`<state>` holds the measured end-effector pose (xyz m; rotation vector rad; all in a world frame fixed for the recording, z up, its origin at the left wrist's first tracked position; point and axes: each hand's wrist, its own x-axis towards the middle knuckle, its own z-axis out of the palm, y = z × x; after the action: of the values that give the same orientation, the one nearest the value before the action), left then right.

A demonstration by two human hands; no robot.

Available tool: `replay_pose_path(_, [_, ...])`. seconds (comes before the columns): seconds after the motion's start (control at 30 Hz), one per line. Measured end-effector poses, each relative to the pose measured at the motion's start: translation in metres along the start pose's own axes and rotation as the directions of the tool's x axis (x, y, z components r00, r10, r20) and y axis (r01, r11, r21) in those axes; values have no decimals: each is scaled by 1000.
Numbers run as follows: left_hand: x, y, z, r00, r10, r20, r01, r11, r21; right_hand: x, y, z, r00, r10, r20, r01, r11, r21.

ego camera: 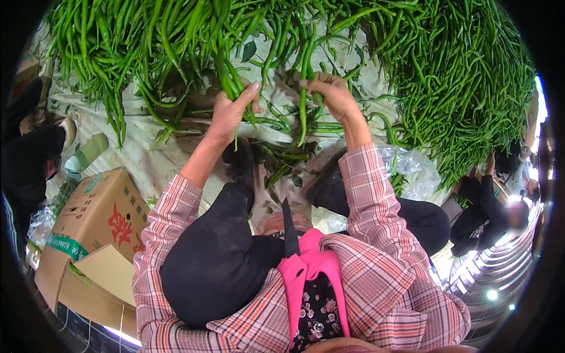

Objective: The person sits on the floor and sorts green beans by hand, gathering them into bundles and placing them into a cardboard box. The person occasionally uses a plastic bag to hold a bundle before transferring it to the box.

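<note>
Several long green chili peppers (228,79) are bunched in my left hand (234,108), their tips hanging below the fist. My right hand (333,95) pinches a few more long peppers (303,103) between thumb and fingers, and these dangle downward. Both hands are raised in front of my knees, a short way apart. Beneath them, loose peppers and dark green leaves (249,51) are scattered on a pale cloth sheet (265,137). Beyond my hands a large heap of peppers (128,39) spreads across the far side.
Another deep pepper heap (459,88) rises at right. A cardboard box (99,220) bearing writing stands at left, near a green bottle (87,155). Clear plastic film (415,172) lies by my right knee. One person (485,212) sits at right; another's dark-clothed leg (37,145) shows at left.
</note>
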<state>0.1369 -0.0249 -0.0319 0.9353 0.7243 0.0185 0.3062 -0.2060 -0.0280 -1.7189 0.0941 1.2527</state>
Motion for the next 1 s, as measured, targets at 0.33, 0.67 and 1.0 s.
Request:
replay_pose_path(0.33, [-34, -13, 8, 961, -235, 146, 222, 970, 99, -50, -1, 52, 980, -160, 117, 184, 955, -233])
replay_pose_path(0.67, [-38, -6, -25, 992, -103, -79, 91, 984, -150, 5, 23, 7, 811, -494, -315, 241, 771, -589])
replay_pose_path(1.0, [74, -15, 9, 939, 340, -58, -234, 753, 615, 126, 35, -8, 827, -408, -388, 163, 833, -529])
